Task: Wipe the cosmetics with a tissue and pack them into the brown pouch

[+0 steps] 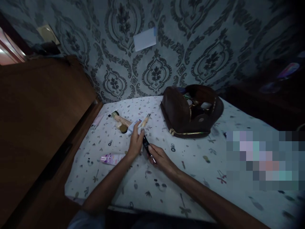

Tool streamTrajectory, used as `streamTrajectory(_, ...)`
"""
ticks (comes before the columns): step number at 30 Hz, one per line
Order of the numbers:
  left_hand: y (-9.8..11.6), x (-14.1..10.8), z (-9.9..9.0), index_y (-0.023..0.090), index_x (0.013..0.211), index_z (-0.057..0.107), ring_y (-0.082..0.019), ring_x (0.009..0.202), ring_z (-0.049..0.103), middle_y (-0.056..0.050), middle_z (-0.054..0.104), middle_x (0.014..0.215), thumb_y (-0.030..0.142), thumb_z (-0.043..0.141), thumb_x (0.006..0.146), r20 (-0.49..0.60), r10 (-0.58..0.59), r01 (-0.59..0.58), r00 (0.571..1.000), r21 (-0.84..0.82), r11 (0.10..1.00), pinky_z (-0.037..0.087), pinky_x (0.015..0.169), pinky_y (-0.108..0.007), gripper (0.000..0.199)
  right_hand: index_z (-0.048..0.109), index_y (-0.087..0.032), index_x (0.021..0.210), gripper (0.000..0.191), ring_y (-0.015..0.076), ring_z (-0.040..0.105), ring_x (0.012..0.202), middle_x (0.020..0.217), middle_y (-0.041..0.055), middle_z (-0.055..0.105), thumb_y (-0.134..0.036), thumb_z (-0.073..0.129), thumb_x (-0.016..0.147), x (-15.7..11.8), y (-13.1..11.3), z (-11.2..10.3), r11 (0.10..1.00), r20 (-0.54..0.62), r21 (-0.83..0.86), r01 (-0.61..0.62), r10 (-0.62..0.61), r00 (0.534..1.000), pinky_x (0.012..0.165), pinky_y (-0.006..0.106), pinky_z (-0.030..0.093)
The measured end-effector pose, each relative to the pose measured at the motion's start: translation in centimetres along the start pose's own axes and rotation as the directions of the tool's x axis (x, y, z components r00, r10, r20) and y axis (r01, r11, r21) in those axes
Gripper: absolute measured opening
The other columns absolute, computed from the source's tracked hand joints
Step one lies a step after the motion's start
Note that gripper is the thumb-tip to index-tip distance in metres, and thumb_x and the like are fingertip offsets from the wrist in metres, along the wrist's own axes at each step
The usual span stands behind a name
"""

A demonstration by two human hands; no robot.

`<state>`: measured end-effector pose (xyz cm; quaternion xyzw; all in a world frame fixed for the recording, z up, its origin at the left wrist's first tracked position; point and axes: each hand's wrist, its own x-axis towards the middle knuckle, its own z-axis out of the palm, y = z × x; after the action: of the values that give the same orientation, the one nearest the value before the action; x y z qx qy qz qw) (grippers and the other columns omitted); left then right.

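Note:
My right hand [161,158] is closed around the lower end of a slim black cosmetic tube [145,143], its shiny end pointing toward me. At the tube's upper end, my left hand [135,143] has its fingers closed on a white cloth or tissue [142,129], which touches the tube's tip. A white item with blue marks [131,128] shows just behind the left fingers; its kind is unclear. Beyond the hands lies a brush with a pale handle [145,121]. A purple-and-white squeeze tube [111,159] rests left of my left wrist.
An unzipped brown toiletry bag [176,111] with small items inside stands at the back right. Small cosmetics, including a beige tube [122,121] and a round jar [123,128], lie left. A wooden cabinet [43,105] borders the patterned white cloth [164,194]. The right side is pixelated.

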<state>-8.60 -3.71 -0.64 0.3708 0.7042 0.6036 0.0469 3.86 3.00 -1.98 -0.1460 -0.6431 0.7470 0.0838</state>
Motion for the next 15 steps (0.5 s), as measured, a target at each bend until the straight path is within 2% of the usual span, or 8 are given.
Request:
streamTrajectory(2,-0.7,0.8,-0.8,0.021,0.118,0.059,-0.023,0.118,0.052,-0.007,0.062,0.119,0.043,0.056,0.089,-0.085,-0.098,0.088,0.992,-0.116,0.989,0.037,0.104,-0.035,0.037,0.050,-0.019,0.076,0.057,0.0083,0.037,0.047,0.056,-0.0042,0.046,-0.076,0.050,0.078,-0.1,-0.1,0.0,0.998,0.050,-0.057,0.016,-0.013,0.999,0.042,0.022,0.025)
streamTrajectory(4,-1.1,1.1,-1.5,0.019,0.102,0.063,-0.020,0.101,0.058,-0.004,0.065,0.102,0.042,0.062,0.084,-0.122,-0.176,0.147,0.977,-0.216,0.965,0.043,0.093,-0.030,0.028,0.055,-0.018,0.083,0.053,0.0085,0.040,0.049,0.057,-0.0047,0.046,-0.071,0.055,0.079,-0.2,-0.4,0.1,0.998,0.113,-0.055,-0.007,0.013,0.994,0.043,0.021,0.027)
streamTrajectory(8,-0.9,1.4,-2.2,0.019,0.094,0.064,-0.016,0.087,0.059,-0.002,0.065,0.091,0.040,0.067,0.080,-0.187,-0.223,0.143,0.957,-0.367,0.919,0.045,0.083,-0.025,0.026,0.059,-0.019,0.105,0.053,0.0100,0.054,0.063,0.076,-0.0025,0.057,-0.053,0.076,0.069,-0.5,-1.0,0.4,0.980,0.206,0.174,-0.100,0.063,0.976,0.050,0.020,0.038)
streamTrajectory(11,-0.7,1.8,-2.5,0.018,0.093,0.063,-0.016,0.081,0.060,-0.002,0.065,0.086,0.046,0.070,0.076,-0.229,-0.249,0.120,0.941,-0.463,0.878,0.046,0.079,-0.026,0.033,0.062,-0.017,0.097,0.052,0.0115,0.061,0.071,0.084,0.0005,0.062,-0.043,0.086,0.060,-0.3,-0.9,0.4,0.938,0.208,0.305,-0.163,0.101,0.973,0.062,0.023,0.047)
streamTrajectory(13,-0.4,1.9,-2.6,0.018,0.093,0.062,-0.016,0.080,0.061,-0.001,0.064,0.085,0.051,0.071,0.074,-0.253,-0.279,0.122,0.926,-0.500,0.858,0.047,0.078,-0.026,0.039,0.062,-0.016,0.089,0.047,0.0118,0.063,0.069,0.079,0.0007,0.064,-0.040,0.087,0.058,0.0,-0.6,0.4,0.929,0.180,0.323,-0.178,0.125,0.976,0.065,0.024,0.049)
streamTrajectory(15,0.0,1.8,-2.4,0.019,0.095,0.063,-0.017,0.084,0.062,-0.002,0.065,0.087,0.057,0.070,0.074,-0.276,-0.355,0.166,0.893,-0.532,0.830,0.047,0.081,-0.027,0.044,0.062,-0.016,0.087,0.045,0.0118,0.063,0.066,0.075,0.0000,0.065,-0.038,0.088,0.057,0.2,-0.3,0.3,0.939,0.132,0.309,-0.152,0.116,0.984,0.063,0.024,0.049)
